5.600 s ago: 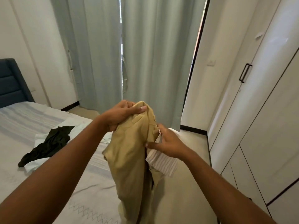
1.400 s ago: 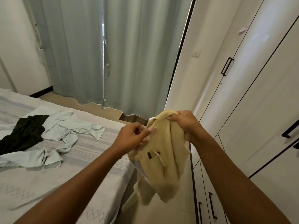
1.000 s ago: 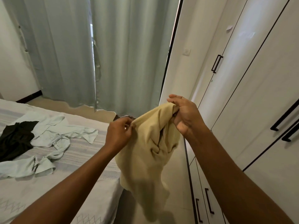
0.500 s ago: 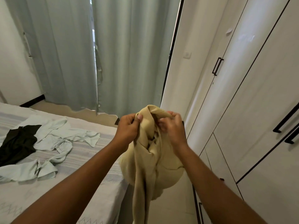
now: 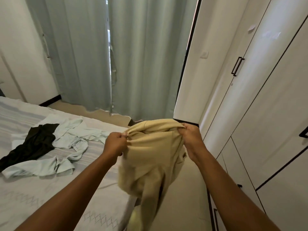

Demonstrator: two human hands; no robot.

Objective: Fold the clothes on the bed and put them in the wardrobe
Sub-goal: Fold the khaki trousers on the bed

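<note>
Early stage. You hold the tan garment (image 5: 150,155) up, unfolded, between the bed (image 5: 33,197) and the shut wardrobe (image 5: 266,114). Your left hand (image 5: 115,144) and right hand (image 5: 191,135) each pinch its top edge, fingers curled. The pale green garment (image 5: 70,135) and black garment (image 5: 36,142) lie crumpled on the bed. Versus half a second ago, your hands are wider apart and the top edge is stretched.
</note>
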